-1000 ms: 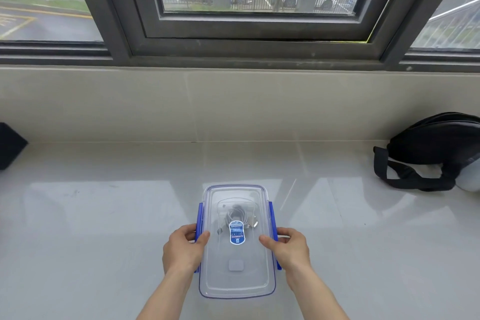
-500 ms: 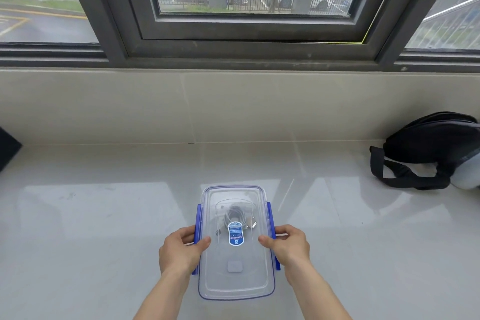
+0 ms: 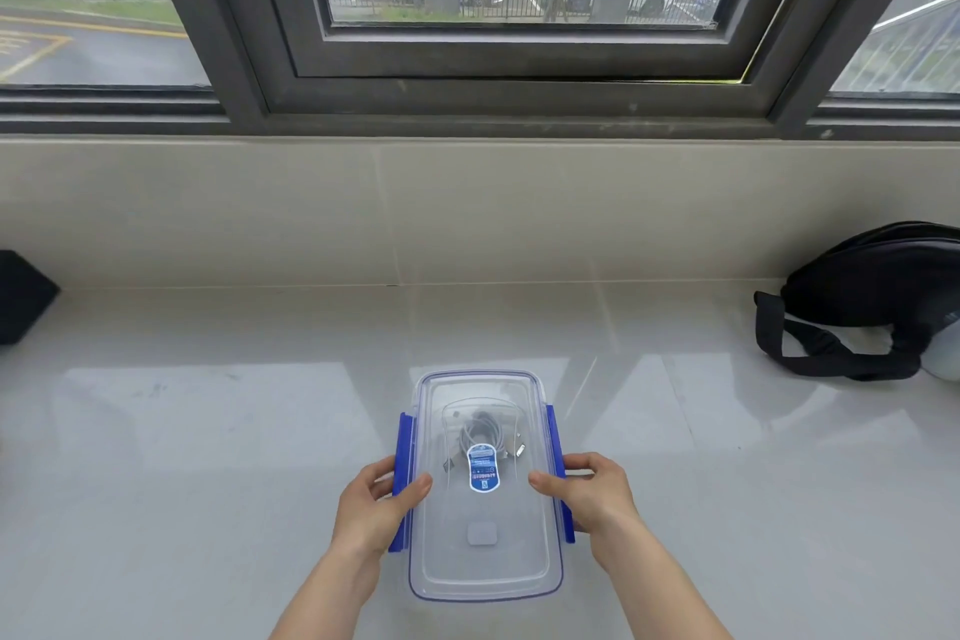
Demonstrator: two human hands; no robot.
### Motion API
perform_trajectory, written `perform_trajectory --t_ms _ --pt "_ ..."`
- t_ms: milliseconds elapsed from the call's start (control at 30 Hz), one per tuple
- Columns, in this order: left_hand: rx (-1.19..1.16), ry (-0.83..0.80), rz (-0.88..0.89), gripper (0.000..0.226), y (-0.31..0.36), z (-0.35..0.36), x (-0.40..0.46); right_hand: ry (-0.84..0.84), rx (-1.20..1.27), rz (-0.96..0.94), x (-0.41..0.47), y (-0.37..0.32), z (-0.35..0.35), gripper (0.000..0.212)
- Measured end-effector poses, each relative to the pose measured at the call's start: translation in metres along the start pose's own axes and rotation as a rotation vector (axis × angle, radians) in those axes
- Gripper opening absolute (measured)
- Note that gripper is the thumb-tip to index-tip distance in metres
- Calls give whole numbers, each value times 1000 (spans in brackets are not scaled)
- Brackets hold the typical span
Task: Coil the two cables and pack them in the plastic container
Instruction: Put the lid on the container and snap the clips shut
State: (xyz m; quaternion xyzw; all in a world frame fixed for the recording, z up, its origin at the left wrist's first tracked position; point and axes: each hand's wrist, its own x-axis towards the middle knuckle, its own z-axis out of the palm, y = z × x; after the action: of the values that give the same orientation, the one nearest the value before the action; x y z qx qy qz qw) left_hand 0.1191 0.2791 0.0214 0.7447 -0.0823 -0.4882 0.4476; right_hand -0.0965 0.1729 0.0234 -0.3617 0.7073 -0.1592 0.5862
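Observation:
A clear plastic container (image 3: 483,572) with its lid on and blue side clips sits on the pale sill in front of me. Through the lid I see grey coiled cables (image 3: 480,431) lying inside, partly hidden by a blue label on the lid. My left hand (image 3: 371,509) grips the left blue clip, thumb on the lid. On the other side, my right hand (image 3: 587,494) holds the right blue clip the same way.
A black bag (image 3: 872,296) with a strap lies at the right, by a white round object at the frame edge. A dark object (image 3: 21,296) sits at the far left. A tiled wall and a window frame rise behind the sill.
Both hands stay on the container's side clips; the view has shifted only slightly and the container has not moved.

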Motion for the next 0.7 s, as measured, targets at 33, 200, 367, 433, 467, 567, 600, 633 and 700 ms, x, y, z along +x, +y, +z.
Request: perform_trajectory --t_ms 33,200,367,433,467,567,600,633,700 --pt "-27 -30 -30 46 -1 -1 0 -33 23 23 0 0 -2 57" --pt "-38 -66 -61 48 0 -5 3 -155 94 88 -5 -1 -9 59" --pt "-17 -59 -59 52 -1 -6 2 -183 92 117 -4 -3 -10 68" --pt "2 -45 -37 55 0 -5 1 -183 71 118 -3 -2 -10 71" --pt "15 -31 -21 58 0 -5 1 -183 71 114 -4 -2 -10 72" --pt "102 18 77 65 0 -3 0 -170 106 48 -7 -2 -10 79" --pt "149 35 115 60 -1 -1 -2 -149 110 -8 -7 0 -9 79" --pt "189 48 152 52 -1 0 -4 -116 100 -86 -8 2 -7 77" --pt "232 66 196 40 -2 4 -7 -60 66 -218 -12 8 -2 62"
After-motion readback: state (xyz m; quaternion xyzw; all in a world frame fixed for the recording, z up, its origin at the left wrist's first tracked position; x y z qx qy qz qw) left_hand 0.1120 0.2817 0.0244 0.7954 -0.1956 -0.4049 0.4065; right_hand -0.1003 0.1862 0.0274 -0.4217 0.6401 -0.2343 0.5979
